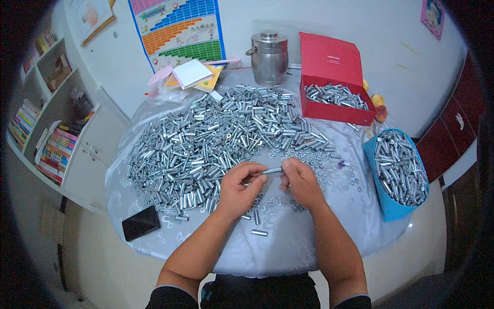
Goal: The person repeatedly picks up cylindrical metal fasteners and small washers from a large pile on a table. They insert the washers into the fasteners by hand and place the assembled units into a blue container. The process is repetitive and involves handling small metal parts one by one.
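Observation:
A slim silver metal sleeve is held level between my two hands, above the near middle of the table. My left hand pinches its left end between thumb and fingers. At the other end, my right hand closes thumb and fingertips round it. Whether anything sits inside the sleeve is too small to tell. Beyond and left of my hands spreads a large heap of loose metal sleeves. Small washers or nuts lie scattered to the right. One loose sleeve rests nearer to me.
A red lidded box holding metal pieces stands open at the back right. The blue bin at the right edge is full of similar pieces. A black phone lies front left. Behind the heap are a steel pot and a notepad.

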Action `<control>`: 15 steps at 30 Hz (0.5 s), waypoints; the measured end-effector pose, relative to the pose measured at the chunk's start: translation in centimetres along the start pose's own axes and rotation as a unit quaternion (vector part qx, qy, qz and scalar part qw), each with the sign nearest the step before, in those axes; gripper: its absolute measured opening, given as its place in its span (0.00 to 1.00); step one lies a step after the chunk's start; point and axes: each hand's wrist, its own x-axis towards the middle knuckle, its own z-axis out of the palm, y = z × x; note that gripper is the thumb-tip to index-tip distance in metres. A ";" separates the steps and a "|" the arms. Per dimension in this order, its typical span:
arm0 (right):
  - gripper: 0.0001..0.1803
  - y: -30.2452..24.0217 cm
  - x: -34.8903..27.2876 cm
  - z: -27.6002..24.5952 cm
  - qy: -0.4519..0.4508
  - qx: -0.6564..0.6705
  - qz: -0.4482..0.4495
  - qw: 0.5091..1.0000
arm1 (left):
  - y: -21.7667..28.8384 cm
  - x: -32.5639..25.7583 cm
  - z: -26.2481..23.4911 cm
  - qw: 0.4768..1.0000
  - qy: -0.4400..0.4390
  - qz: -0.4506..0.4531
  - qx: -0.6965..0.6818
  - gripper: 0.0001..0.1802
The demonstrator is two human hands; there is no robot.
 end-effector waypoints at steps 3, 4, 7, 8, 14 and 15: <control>0.14 -0.3 -0.8 -0.7 0.011 -0.056 -0.055 0.997 | 0.2 -0.2 0.6 1.000 -0.004 -0.001 -0.024 0.12; 0.14 -0.4 -1.2 -0.7 0.027 -0.084 -0.078 0.993 | 0.0 -0.3 1.0 0.997 -0.010 -0.023 -0.072 0.12; 0.12 -0.4 -2.1 -1.2 0.068 -0.108 -0.147 0.981 | 2.0 -0.5 2.4 0.969 -0.038 -0.101 -0.222 0.11; 0.12 -0.4 -2.4 -1.4 0.080 -0.106 -0.169 0.977 | 2.6 -0.3 2.8 0.963 -0.038 -0.159 -0.214 0.10; 0.11 -1.1 -5.0 -2.5 0.120 -0.155 -0.154 0.968 | 2.4 -0.9 4.1 0.944 -0.045 -0.211 -0.250 0.10; 0.11 -1.1 -5.4 -2.8 0.121 -0.162 -0.160 0.966 | 2.8 -0.9 4.4 0.941 -0.050 -0.214 -0.256 0.11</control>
